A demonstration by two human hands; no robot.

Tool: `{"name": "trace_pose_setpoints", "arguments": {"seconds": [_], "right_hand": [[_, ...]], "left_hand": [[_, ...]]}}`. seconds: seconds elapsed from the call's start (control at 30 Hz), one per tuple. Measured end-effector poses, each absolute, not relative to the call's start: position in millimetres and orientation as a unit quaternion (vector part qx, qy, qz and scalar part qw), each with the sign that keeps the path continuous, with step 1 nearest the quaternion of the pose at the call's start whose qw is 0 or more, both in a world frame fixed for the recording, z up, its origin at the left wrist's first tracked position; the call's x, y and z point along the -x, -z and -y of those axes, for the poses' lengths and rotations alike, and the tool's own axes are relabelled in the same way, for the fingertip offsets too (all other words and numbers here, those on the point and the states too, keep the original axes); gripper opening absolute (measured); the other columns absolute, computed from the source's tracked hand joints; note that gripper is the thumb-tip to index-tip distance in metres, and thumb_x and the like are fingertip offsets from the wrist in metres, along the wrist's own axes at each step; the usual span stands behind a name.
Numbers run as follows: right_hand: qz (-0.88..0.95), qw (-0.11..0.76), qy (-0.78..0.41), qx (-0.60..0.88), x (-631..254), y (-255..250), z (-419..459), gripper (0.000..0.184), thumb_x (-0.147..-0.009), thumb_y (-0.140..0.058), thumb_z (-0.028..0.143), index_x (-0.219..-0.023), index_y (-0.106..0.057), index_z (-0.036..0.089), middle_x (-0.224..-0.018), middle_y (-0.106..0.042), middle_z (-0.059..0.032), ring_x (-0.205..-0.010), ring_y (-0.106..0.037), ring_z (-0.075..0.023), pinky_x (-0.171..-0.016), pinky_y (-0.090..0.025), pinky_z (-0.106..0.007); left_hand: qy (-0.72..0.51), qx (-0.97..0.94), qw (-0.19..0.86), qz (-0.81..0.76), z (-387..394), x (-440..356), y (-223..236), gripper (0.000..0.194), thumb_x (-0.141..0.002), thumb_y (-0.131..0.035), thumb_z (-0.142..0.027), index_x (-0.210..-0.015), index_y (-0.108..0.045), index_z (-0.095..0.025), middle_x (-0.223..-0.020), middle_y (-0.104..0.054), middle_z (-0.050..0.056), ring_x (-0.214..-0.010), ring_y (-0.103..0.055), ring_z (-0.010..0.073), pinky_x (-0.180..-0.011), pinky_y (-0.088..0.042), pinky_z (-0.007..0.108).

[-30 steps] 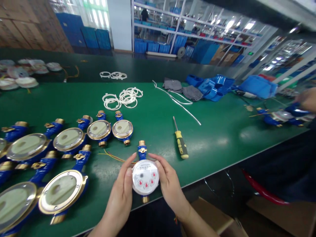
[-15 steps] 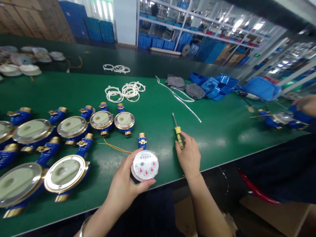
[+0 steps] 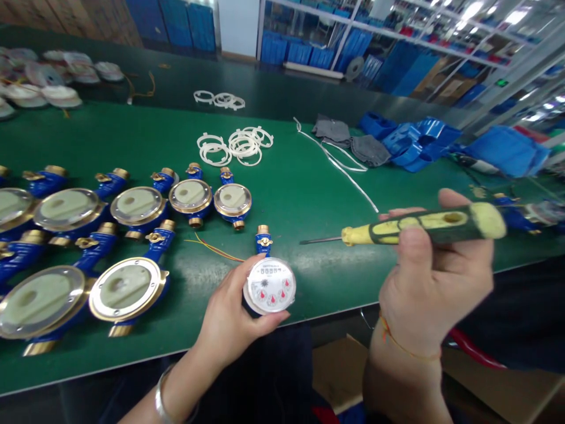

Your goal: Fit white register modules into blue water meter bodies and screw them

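1. From where I stand, the white-faced dial (image 3: 271, 285) is at the near edge of the green table (image 3: 304, 200), right of the rows of blue-and-brass meters (image 3: 233, 200). A blue neck (image 3: 263, 242) with a brass end shows just beyond it; I can't tell how firmly the dial sits there.

2. The left hand (image 3: 232, 309) is curled round the dial's left side, thumb along the near rim, other fingers on the left and far rim, closed against it.

3. I'd guess the dial is light and stiff, its clear front smooth, rather slippery and easily scratched. The rim is the place to hold; the blue body beneath is probably heavy metal.

4. The right hand (image 3: 435, 282) has thumb and fingers clamped on the handle of a screwdriver (image 3: 435, 221), raised right of the dial, blade pointing left and well apart from it.

5. That tool looks rigid, light enough for one hand, its handle grippy; best held there, away from the blade.

6. Thin coloured wires (image 3: 220, 253) lie left of the dial. They'd be limp and easily snagged.
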State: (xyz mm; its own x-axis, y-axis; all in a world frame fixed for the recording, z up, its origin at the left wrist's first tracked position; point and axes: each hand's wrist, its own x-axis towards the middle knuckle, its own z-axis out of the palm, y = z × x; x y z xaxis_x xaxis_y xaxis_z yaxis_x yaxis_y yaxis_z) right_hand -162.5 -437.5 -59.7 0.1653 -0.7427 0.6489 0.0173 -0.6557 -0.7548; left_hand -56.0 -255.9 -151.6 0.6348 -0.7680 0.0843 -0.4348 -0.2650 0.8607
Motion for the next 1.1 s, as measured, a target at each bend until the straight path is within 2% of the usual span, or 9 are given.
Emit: {"name": "trace_pose_setpoints", "arguments": {"seconds": [0.1, 0.23, 0.47, 0.57, 0.73, 0.83, 0.97, 1.1], "right_hand": [[-0.247, 0.366, 0.576, 0.688, 156.3, 64.6, 432.4, 0.042, -0.088, -0.063, 0.024, -0.129, -0.055, 0.024, -0.096, -0.067, -0.0038, -0.086, -0.068, -0.0196, -0.085, -0.058, -0.042], [-0.216, 0.374, 0.613, 0.661, 148.6, 59.6, 426.5, 0.039, -0.092, -0.055, 0.023, -0.131, -0.055, 0.025, -0.099, -0.063, -0.0039, -0.095, -0.065, -0.0206, -0.090, -0.056, -0.045], [-0.170, 0.388, 0.601, 0.678, 128.4, 56.5, 419.9, 0.038, -0.090, -0.060, 0.023, -0.128, -0.057, 0.024, -0.097, -0.062, -0.0045, -0.088, -0.065, -0.0192, -0.083, -0.059, -0.040], [-0.190, 0.370, 0.601, 0.682, 125.0, 51.6, 418.7, 0.033, -0.089, -0.061, 0.023, -0.122, -0.062, 0.025, -0.097, -0.062, -0.0044, -0.084, -0.065, -0.0187, -0.078, -0.060, -0.037], [-0.231, 0.330, 0.603, 0.689, 123.7, 41.5, 417.2, 0.028, -0.087, -0.064, 0.034, -0.115, -0.065, 0.030, -0.110, -0.059, -0.0034, -0.081, -0.065, -0.0196, -0.073, -0.060, -0.040], [-0.216, 0.344, 0.616, 0.675, 119.8, 42.5, 416.4, 0.032, -0.083, -0.070, 0.035, -0.114, -0.066, 0.027, -0.109, -0.060, -0.0025, -0.076, -0.065, -0.0170, -0.070, -0.061, -0.038], [-0.212, 0.341, 0.639, 0.656, 116.9, 44.9, 415.9, 0.036, -0.082, -0.072, 0.034, -0.115, -0.064, 0.023, -0.118, -0.059, -0.0056, -0.075, -0.065, -0.0160, -0.068, -0.062, -0.035], [-0.214, 0.334, 0.611, 0.685, 120.8, 45.3, 420.4, 0.032, -0.081, -0.074, 0.031, -0.112, -0.066, 0.031, -0.119, -0.059, -0.0011, -0.078, -0.068, -0.0157, -0.069, -0.064, -0.035]], "left_hand": [[0.168, -0.777, 0.458, 0.398, 255.4, 56.4, 150.8, 0.075, -0.070, -0.078, -0.044, -0.133, -0.041, -0.026, -0.133, -0.059, 0.009, -0.120, -0.057, 0.0304, -0.100, -0.046, 0.045], [0.150, -0.779, 0.451, 0.409, 254.6, 57.5, 150.0, 0.075, -0.070, -0.078, -0.042, -0.133, -0.040, -0.027, -0.131, -0.059, 0.009, -0.117, -0.059, 0.0303, -0.097, -0.048, 0.044], [0.145, -0.777, 0.448, 0.418, 256.7, 56.0, 152.1, 0.077, -0.069, -0.079, -0.043, -0.133, -0.038, -0.032, -0.122, -0.063, 0.005, -0.109, -0.062, 0.0284, -0.091, -0.051, 0.043], [0.145, -0.775, 0.445, 0.424, 257.1, 55.3, 153.0, 0.078, -0.069, -0.079, -0.046, -0.133, -0.036, -0.033, -0.122, -0.062, 0.005, -0.109, -0.062, 0.0278, -0.090, -0.052, 0.042], [0.144, -0.775, 0.447, 0.423, 255.6, 55.3, 152.3, 0.080, -0.068, -0.079, -0.050, -0.133, -0.035, -0.035, -0.121, -0.062, 0.005, -0.108, -0.063, 0.0278, -0.089, -0.053, 0.041], [0.144, -0.776, 0.444, 0.424, 255.0, 56.0, 152.0, 0.080, -0.069, -0.078, -0.050, -0.134, -0.035, -0.035, -0.121, -0.063, 0.005, -0.109, -0.063, 0.0282, -0.089, -0.054, 0.042], [0.140, -0.778, 0.442, 0.425, 256.1, 56.2, 152.3, 0.080, -0.068, -0.078, -0.051, -0.134, -0.035, -0.034, -0.121, -0.063, 0.005, -0.109, -0.063, 0.0279, -0.090, -0.054, 0.042], [0.124, -0.780, 0.438, 0.430, 257.8, 56.1, 152.2, 0.080, -0.067, -0.079, -0.049, -0.133, -0.037, -0.032, -0.120, -0.064, 0.006, -0.108, -0.064, 0.0277, -0.089, -0.055, 0.042]]}}
